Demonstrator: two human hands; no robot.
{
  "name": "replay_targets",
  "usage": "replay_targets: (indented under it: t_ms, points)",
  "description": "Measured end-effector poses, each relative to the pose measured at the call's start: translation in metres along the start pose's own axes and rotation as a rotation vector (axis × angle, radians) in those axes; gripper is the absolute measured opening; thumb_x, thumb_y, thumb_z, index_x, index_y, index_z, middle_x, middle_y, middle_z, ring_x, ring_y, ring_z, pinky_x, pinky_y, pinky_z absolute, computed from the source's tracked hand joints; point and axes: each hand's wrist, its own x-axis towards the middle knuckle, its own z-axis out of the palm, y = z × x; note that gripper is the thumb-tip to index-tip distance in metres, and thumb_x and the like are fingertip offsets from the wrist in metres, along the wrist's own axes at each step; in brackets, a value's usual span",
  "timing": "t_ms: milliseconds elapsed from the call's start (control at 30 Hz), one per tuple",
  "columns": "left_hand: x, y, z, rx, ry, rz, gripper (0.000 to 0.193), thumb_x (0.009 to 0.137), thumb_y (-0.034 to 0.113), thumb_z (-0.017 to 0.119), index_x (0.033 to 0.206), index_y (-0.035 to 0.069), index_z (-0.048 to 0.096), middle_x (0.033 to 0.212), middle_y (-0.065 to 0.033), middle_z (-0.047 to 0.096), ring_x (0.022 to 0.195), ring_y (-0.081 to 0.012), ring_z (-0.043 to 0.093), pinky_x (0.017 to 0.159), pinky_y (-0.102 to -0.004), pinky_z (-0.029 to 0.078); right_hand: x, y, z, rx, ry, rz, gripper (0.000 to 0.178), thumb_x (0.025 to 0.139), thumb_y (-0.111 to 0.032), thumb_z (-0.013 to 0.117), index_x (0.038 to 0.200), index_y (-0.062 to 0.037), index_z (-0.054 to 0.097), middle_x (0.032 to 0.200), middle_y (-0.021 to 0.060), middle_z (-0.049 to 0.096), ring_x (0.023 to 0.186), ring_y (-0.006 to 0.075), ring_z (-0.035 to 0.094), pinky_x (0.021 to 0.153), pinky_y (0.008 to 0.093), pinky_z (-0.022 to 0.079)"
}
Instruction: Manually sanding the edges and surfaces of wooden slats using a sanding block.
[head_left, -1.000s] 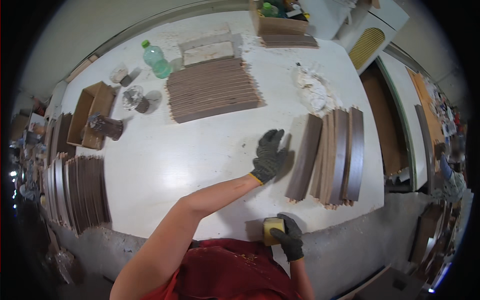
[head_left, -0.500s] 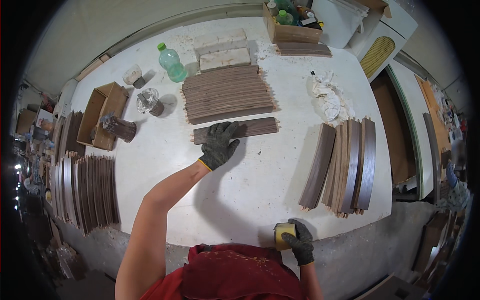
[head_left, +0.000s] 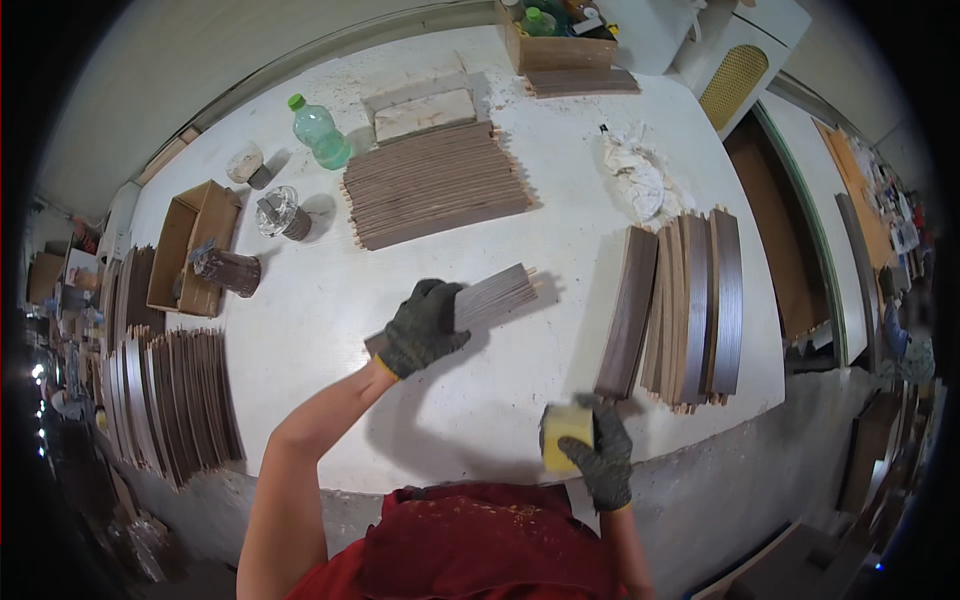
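Note:
My left hand (head_left: 424,325), in a dark grey glove, grips a brown wooden slat (head_left: 497,297) with small pegs at its end. The slat is tilted, its right end pointing away from me, over the middle of the white table (head_left: 480,400). In my gloved right hand (head_left: 607,458), near the front edge, is a yellow sponge block (head_left: 567,438) with a dark side. Beyond my left hand a row of similar slats (head_left: 440,185) lies packed together. More slats (head_left: 690,310) lie on the right, close to my right hand.
Many slats (head_left: 175,400) stand bunched at the left. Near them are an open cardboard box (head_left: 190,250), a stained brown container (head_left: 228,270) and a foil-topped cup (head_left: 283,215). A green bottle (head_left: 322,135), a white crumpled cloth (head_left: 635,175) and a box of bottles (head_left: 560,50) stand farther back.
My left hand has drawn the slat away from the packed row, toward me, and turned it at an angle. My right hand has risen slightly with the sponge block, over the table edge.

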Motion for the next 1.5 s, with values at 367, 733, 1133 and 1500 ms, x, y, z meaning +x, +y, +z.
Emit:
replay_targets:
  t_ms: [367, 733, 1133, 1500]
  points:
    - [-0.083, 0.035, -0.003, -0.048, 0.114, 0.096, 0.084, 0.058, 0.015, 0.087, 0.135, 0.007, 0.055, 0.104, -0.0157, 0.063, 0.089, -0.0356, 0.063, 0.077, -0.0449, 0.054, 0.07, -0.095, 0.046, -0.618, 0.206, -0.563, 0.063, 0.071, -0.03, 0.084, 0.126, -0.0088, 0.063, 0.106, 0.0136, 0.066, 0.096, 0.033, 0.063, 0.086, 0.0458, 0.051]
    - [-0.097, 0.041, -0.001, 0.0, 0.14, 0.092, 0.081, 0.06, 0.017, 0.087, 0.134, 0.008, 0.056, 0.106, -0.0147, 0.063, 0.092, -0.0348, 0.063, 0.081, -0.0464, 0.052, 0.06, -0.086, 0.051, -0.676, 0.17, -0.573, 0.05, 0.076, -0.029, 0.079, 0.118, -0.0069, 0.063, 0.104, 0.0132, 0.066, 0.097, 0.0339, 0.062, 0.086, 0.0464, 0.05]
    - [-0.086, 0.048, -0.017, -0.111, 0.234, 0.066, 0.083, 0.063, 0.018, 0.088, 0.137, 0.005, 0.053, 0.105, -0.0164, 0.062, 0.089, -0.0322, 0.065, 0.072, -0.0413, 0.055, 0.028, -0.061, 0.008, -0.514, 0.078, -0.254, 0.055, 0.071, -0.025, 0.086, 0.118, -0.0048, 0.066, 0.114, 0.0152, 0.067, 0.105, 0.0333, 0.063, 0.092, 0.0431, 0.05]
    - [-0.097, 0.064, -0.02, -0.55, 0.05, -0.072, 0.083, 0.068, 0.016, 0.09, 0.139, 0.003, 0.052, 0.123, -0.0121, 0.06, 0.111, -0.0232, 0.059, 0.094, -0.0367, 0.051, 0.032, -0.091, -0.014, 0.262, 0.08, -0.135, 0.06, 0.071, -0.01, 0.086, 0.125, -0.0007, 0.06, 0.12, 0.0129, 0.061, 0.109, 0.0228, 0.061, 0.095, 0.0356, 0.05]
